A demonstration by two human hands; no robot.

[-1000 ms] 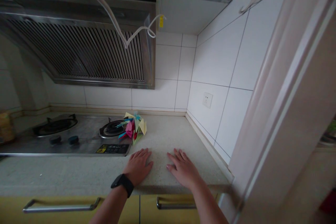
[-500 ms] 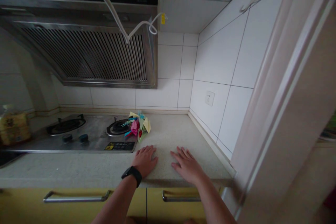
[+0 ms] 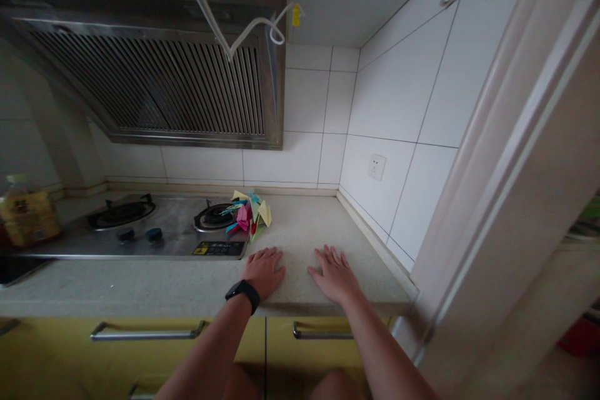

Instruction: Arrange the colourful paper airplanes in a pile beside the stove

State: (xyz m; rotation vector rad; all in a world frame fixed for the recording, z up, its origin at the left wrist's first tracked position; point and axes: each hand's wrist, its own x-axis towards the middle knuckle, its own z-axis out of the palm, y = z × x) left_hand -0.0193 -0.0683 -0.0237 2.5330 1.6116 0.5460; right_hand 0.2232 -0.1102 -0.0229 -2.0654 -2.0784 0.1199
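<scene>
My left hand (image 3: 263,272), with a black watch (image 3: 242,295) on its wrist, lies palm down on the pale countertop (image 3: 300,225). Its fingers are stretched out and hold nothing. To its right, my right hand (image 3: 334,275) also rests flat on the counter, fingers spread and nothing in them. Just beyond my left hand, a bunch of folded paper flowers (image 3: 244,215) in pink, yellow, blue and red leans over the right edge of the gas stove (image 3: 178,244). Neither hand touches the flowers.
A range hood (image 3: 154,84) hangs over the stove, with a white cable (image 3: 206,9) in front. A bottle (image 3: 30,212) stands at the far left. A wall socket (image 3: 377,167) and a door frame (image 3: 473,156) are on the right. Yellow drawers (image 3: 150,332) with metal handles sit below.
The view has tilted down slightly, showing more of the drawers and my knees. My right hand has shifted a little, its fingers pointing more forward; both hands stay flat on the counter.
</scene>
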